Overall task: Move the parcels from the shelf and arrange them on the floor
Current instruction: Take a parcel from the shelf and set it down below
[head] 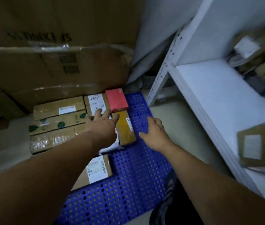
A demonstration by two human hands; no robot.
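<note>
- Parcels (58, 109) packed in rows on blue mat (136, 176), floor level.
- Left hand (102, 125) open, flat over white pouch (110, 146); likely soft, light.
- Right hand (156, 133) open, empty, beside yellow box (126, 127); stiff, grip by long edges.
- Shelf (212, 95) right, more parcels waiting.

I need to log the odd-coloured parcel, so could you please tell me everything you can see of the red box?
The red box is a small, flat rectangular carton, plain red on top with a pale mark at its far right corner. It looks closed and undamaged. It lies flat on the blue mat, at the far end of the row, beside a labelled brown box and right behind a yellow box. Neither hand touches it.
</note>
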